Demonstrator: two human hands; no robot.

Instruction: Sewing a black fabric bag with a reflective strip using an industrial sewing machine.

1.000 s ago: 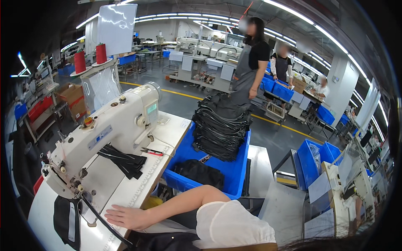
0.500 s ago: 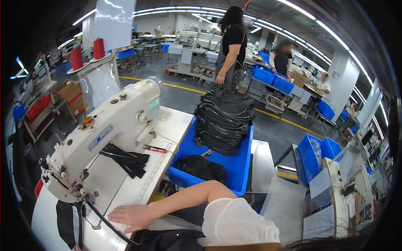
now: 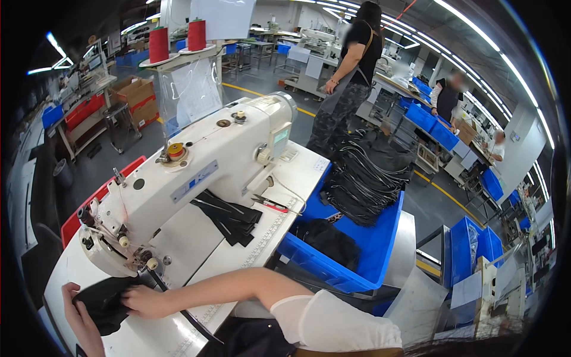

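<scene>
A piece of black fabric (image 3: 102, 306) lies bunched on the white table in front of the sewing machine's needle end. At its left edge, my left hand (image 3: 80, 315) has its fingers wrapped round the cloth. My right hand (image 3: 147, 301) pinches the fabric's right side, its fingertips partly hidden in the folds. A narrow black strip (image 3: 193, 323) runs from under the white sewing machine (image 3: 196, 160) past my right wrist toward my lap. Under the machine's arm lie several black fabric strips (image 3: 229, 220), with red-handled thread snips (image 3: 270, 204) to their right.
A blue bin (image 3: 333, 265) right of the table holds a tall stack of black pieces (image 3: 369, 178) and a dark bundle. Red thread cones (image 3: 159, 46) stand behind the machine. A person in an apron (image 3: 351, 77) stands beyond the bin; others work farther right.
My right hand has moved left from the tabletop onto the fabric. My left hand has come further into view, and the cloth is now bunched between both hands. The view has swung left.
</scene>
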